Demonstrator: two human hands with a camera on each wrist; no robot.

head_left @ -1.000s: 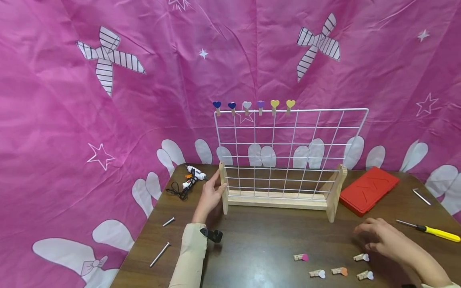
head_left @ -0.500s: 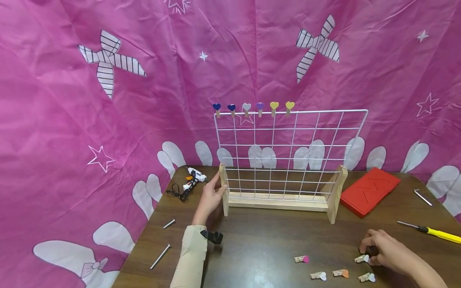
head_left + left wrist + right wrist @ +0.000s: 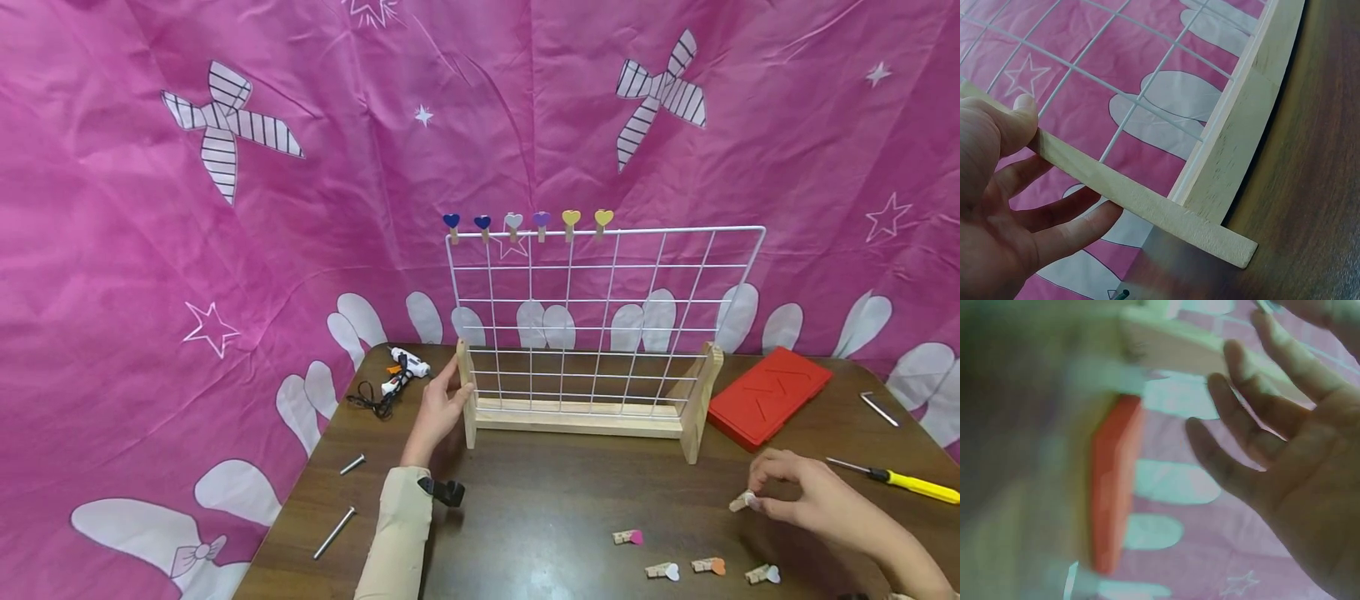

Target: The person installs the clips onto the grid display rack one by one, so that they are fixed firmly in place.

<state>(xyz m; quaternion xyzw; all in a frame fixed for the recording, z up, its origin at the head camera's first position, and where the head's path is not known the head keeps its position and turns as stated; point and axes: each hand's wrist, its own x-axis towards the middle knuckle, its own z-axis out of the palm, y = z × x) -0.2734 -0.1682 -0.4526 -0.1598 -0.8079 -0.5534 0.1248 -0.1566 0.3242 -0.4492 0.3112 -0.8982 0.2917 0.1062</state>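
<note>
A white wire grid rack [image 3: 615, 267] stands upright in wooden side legs on the table. My left hand [image 3: 438, 408] grips its left wooden leg [image 3: 1147, 197], thumb on one side and fingers on the other. Several heart clothespins [image 3: 572, 221] in blue, white, purple and yellow line the left part of the top wire. My right hand [image 3: 813, 504] pinches a small wooden clothespin [image 3: 741, 501] with a white heart between thumb and fingertips, above the table. Below it lie a pink-heart clothespin [image 3: 628, 537], an orange-heart clothespin [image 3: 708, 566] and two white-heart clothespins [image 3: 662, 572].
Right of the rack lies a red case [image 3: 771, 396], with a hex key [image 3: 879, 409] and a yellow-handled screwdriver [image 3: 911, 485] nearby. On the left are a glue gun [image 3: 408, 362] with a black cord and two bolts [image 3: 334, 533]. A pink curtain [image 3: 337, 208] hangs behind the table.
My right hand came down to a white-heart clothespin on the table, pinched it and raised it away from the others. The left hand stays on the rack's leg.
</note>
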